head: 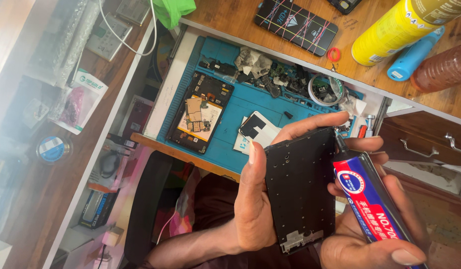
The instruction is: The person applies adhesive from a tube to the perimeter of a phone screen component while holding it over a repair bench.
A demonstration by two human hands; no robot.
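The left hand is gripping the black phone frame above the lap while the right hand is squeezing the glue tube, whose nozzle is touching the frame's top edge and wanting a thin, steady bead

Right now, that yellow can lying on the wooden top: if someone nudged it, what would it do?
The yellow can lies on its side on the wooden top, so it would probably roll. The blue tube lying against it may check it on that side. Its smooth, glossy wall looks stiff and perhaps slippery to grip.
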